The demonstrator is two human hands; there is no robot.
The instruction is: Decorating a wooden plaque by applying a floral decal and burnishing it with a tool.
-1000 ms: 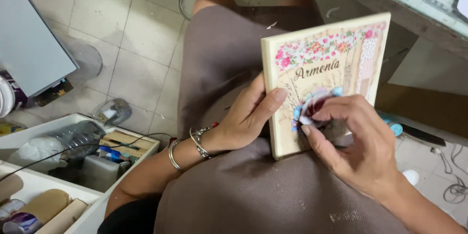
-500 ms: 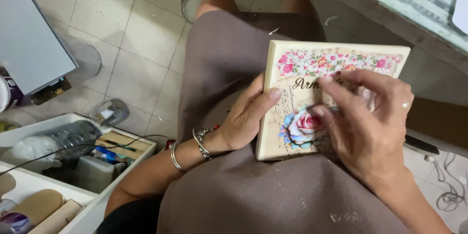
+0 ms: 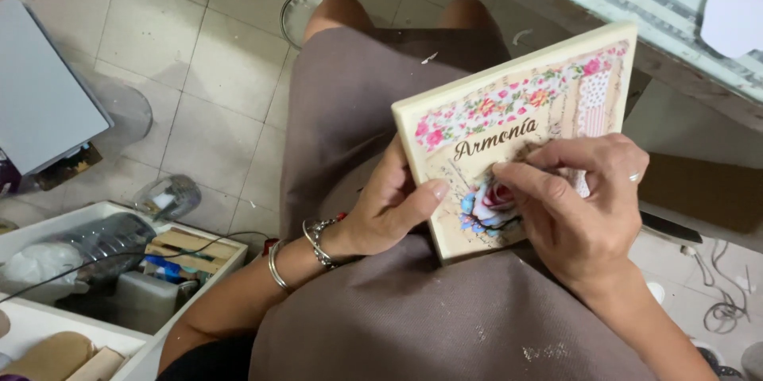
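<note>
Head view: person seated, work resting on the lap, scene listed left to right.
Far left: grey board (image 3: 44, 103) lying on the tiled floor (image 3: 214, 71); white bins (image 3: 199, 258) below it holding a clear plastic bottle (image 3: 111, 242) and small wooden blocks (image 3: 187, 246).
Left hand (image 3: 389, 214): wearing bracelets (image 3: 314, 242) at the wrist, gripping the left edge of the plaque, thumb lying flat across its face, fingers hidden behind.
Wooden plaque (image 3: 520, 119): standing tilted on the brown apron (image 3: 373, 111), floral paper strip along the top, cursive lettering under it, rose cutout (image 3: 489, 206) low on the face.
Right hand (image 3: 584, 206): ring on one finger, fingers curled narrow, tips pressing on the paper just right of the rose; whether they are pinching a tool, cannot tell.
Far right: glass-topped table (image 3: 604, 0) edge, dark tool (image 3: 671, 226) and cables (image 3: 723, 309) on the floor.
Doing it well: judging by the grip, keeping the left thumb braced so the plaque isn't rocking, and pressing lightly so the thin paper isn't tearing or creasing.
Versus half a second ago: plaque is now tipped more clockwise with the lettering fully showing; right hand has dropped lower, off the lettering and onto the area beside the rose.
</note>
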